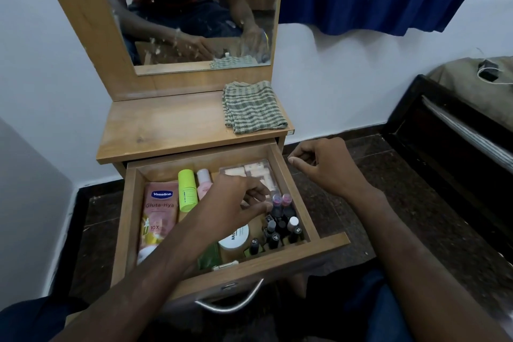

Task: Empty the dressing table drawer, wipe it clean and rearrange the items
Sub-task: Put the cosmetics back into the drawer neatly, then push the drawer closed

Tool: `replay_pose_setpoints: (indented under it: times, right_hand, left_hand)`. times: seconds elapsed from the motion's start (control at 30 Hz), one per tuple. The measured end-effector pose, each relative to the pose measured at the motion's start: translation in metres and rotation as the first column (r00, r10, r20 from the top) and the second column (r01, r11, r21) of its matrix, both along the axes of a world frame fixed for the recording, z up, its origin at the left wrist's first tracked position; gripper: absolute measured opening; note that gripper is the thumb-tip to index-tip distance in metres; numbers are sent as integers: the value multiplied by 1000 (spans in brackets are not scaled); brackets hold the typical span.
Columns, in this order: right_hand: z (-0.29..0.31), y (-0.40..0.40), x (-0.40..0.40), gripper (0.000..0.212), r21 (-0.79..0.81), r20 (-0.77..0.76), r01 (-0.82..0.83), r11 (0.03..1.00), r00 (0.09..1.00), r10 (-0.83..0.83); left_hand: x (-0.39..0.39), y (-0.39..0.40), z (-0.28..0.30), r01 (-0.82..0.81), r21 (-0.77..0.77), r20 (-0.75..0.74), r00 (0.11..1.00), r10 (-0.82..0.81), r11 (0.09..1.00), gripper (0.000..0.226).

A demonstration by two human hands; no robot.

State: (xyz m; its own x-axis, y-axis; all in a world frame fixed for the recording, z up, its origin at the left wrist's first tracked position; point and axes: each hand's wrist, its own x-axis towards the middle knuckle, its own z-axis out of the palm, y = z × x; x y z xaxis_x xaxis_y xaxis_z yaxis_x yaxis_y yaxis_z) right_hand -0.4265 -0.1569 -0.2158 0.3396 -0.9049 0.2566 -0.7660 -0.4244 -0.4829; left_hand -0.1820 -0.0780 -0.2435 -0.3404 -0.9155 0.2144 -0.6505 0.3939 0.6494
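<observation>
The drawer [288, 175] is pulled out and packed: the Vaseline tube [161, 216] at its left wall, the nail polish bottles [280, 226] in its front right corner. The left hand [233, 200] hovers inside, fingers curled toward two pink-capped bottles [281, 199]; can't tell if it's actually gripping one. The right hand [322, 166] floats just outside the drawer's right wall, loosely curled, holding nothing. Probably best to lift bottles straight up so neighbours don't topple, staging them beyond the drawer beside the striped cloth [252, 107].

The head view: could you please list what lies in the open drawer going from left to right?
Vaseline tube → lime-green bottle → pink bottle → left hand reaching in → cluster of dark nail polish bottles by the drawer right wall.
</observation>
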Motion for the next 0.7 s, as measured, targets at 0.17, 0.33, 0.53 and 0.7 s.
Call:
replay_pose_setpoints:
  times: [0.17,0.33,0.53,0.7]
  right_hand:
    - [-6,0,5,13,-5,-36,-24,1000,999,24]
    - [-9,2,9,22,3,-25,-36,999,999,36]
    - [-9,4,10,27,14,-12,-30,999,999,30]
    - [-8,4,15,26,17,-30,-24,1000,999,24]
  left_hand:
    - [8,-1,3,-41,-45,53,998,43,998,30]
    - [26,4,16,-27,-53,29,999,29,998,39]
    - [56,27,35,166,232,22,984,-175,958,86]
    - [67,46,41,352,467,-35,924,-381,811,120]
